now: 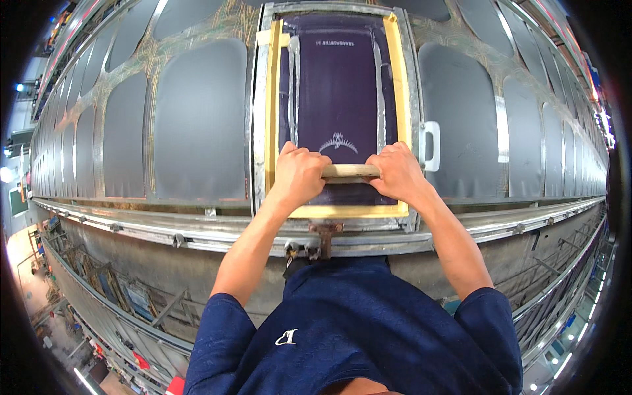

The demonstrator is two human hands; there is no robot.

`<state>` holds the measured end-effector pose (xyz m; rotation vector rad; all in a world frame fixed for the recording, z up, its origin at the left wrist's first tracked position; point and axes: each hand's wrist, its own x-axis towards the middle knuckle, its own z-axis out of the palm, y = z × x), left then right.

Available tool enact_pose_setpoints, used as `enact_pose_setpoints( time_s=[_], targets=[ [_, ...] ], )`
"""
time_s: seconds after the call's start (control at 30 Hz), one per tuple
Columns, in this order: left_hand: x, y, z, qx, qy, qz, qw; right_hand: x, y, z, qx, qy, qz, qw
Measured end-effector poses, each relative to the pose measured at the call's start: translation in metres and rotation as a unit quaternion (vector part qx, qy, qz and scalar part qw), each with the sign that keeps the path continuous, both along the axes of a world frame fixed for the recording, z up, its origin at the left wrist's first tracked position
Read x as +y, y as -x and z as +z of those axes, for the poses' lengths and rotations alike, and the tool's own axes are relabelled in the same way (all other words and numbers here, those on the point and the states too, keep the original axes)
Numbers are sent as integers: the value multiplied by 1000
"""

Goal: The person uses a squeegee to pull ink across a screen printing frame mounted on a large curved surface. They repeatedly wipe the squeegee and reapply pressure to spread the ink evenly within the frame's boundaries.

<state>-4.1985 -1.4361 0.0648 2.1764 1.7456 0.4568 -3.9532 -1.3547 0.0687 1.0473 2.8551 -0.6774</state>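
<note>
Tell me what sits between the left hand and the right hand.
In the head view, a pale bar spans the stretch between the left hand and the right hand, both gripping it, over the dark purple screen.

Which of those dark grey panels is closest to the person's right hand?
The large panel just right of the metal frame, beside the white handle; every other lies farther from the right hand gripping the wooden bar.

Long table (pixel 151 131), streaky green-yellow surface, metal rail (pixel 164 236) along near edge; rows of dark grey rounded panels (pixel 201 125) lying flat, metal-framed screen (pixel 337 99) on top, panels either side
</note>
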Motion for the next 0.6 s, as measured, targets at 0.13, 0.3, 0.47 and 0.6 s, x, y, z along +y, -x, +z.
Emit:
enact_pose_setpoints(
  time_s=[0.13,0.3,0.47,0.6],
  targets=[
    [97,27,6,26,-19,-2,999,93,30,16,-41,-62,-2,997],
    [262,72,5,93,-11,20,995,269,77,-9,5,-76,-5,997],
    [373,93,-7,100,-17,11,995,371,97,-10,-17,-38,-35,999],
    [386,98,-6,96,2,39,995,390,108,-16,32,18,-42,998]
  ],
)
